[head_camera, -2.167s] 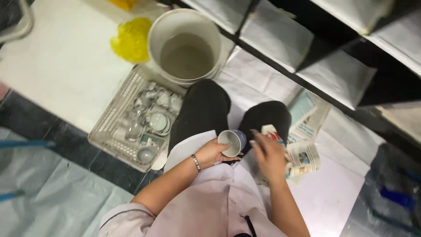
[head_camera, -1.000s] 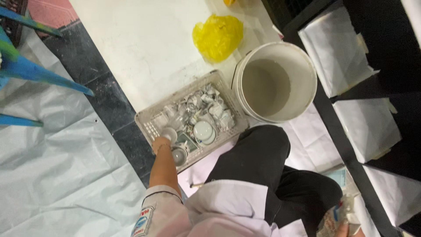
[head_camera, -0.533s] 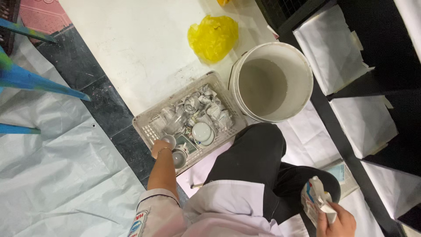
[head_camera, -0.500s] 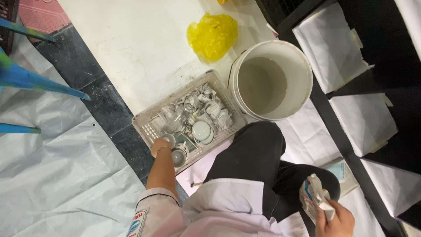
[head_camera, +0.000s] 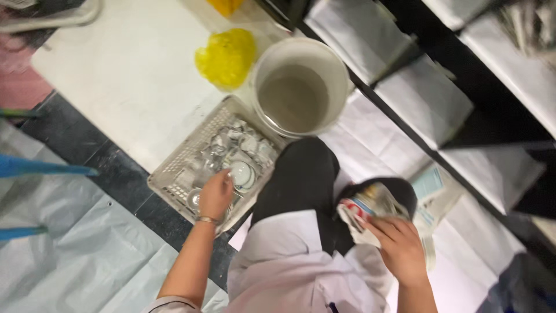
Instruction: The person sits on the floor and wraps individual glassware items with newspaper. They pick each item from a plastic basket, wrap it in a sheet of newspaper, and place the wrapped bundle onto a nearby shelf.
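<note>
My left hand point(head_camera: 215, 193) reaches into a pale perforated basket point(head_camera: 171, 174) on the floor, full of several small white cups and dishes. Its fingers curl over one of the pieces next to a round white cup point(head_camera: 241, 173); the grip itself is hidden. My right hand point(head_camera: 395, 243) clutches a crumpled sheet of printed newspaper point(head_camera: 364, 210) over my right knee. My dark trouser legs fill the middle between both hands.
A white bucket point(head_camera: 301, 93) of murky water stands just beyond the basket. A yellow plastic bag point(head_camera: 227, 57) lies on the white floor sheet. More newspaper point(head_camera: 435, 191) lies right of my knee. Dark shelving with white bundles point(head_camera: 428, 98) runs along the right.
The view has swung right and nearer. My right hand has lifted the crumpled newspaper over my knee. My left hand stays in the basket among the cups.
</note>
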